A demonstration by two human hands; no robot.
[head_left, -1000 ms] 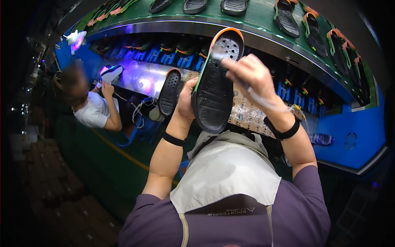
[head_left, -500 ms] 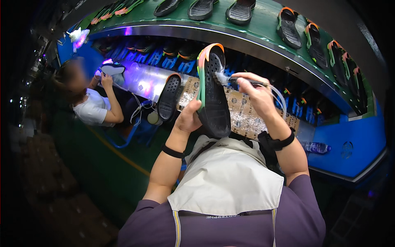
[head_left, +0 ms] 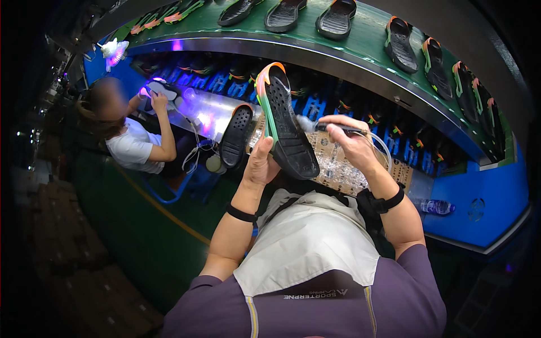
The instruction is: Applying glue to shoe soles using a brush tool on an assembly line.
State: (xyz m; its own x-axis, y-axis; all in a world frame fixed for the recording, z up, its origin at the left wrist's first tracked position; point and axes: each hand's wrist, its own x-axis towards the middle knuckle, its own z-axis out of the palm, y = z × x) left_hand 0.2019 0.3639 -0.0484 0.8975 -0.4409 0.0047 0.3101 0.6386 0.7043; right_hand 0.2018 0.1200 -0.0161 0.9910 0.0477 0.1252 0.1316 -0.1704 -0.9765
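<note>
My left hand [head_left: 260,163] is closed around the side of a black shoe sole [head_left: 290,132] with a green and orange rim, held up tilted with its perforated inner face showing. In my right hand [head_left: 352,142] is a brush [head_left: 311,124] with pale bristles and a dark handle, a clear tube [head_left: 383,145] running from it. The bristles are at the sole's right edge; whether they touch it I cannot tell. Left of the held sole, another black sole [head_left: 235,135] rests on the bench.
Cardboard [head_left: 338,163] covers the bench before me. Beyond it, a green conveyor belt [head_left: 366,42] carries several soles above blue holders [head_left: 220,81]. A co-worker [head_left: 135,141] sits at the left, handling a shoe part. A bottle [head_left: 437,207] lies at the right, and a round container [head_left: 214,163] stands left.
The held sole has tilted, its top leaning further left. The brush has moved from the sole's inner face down to its right edge. The co-worker's hands have shifted slightly.
</note>
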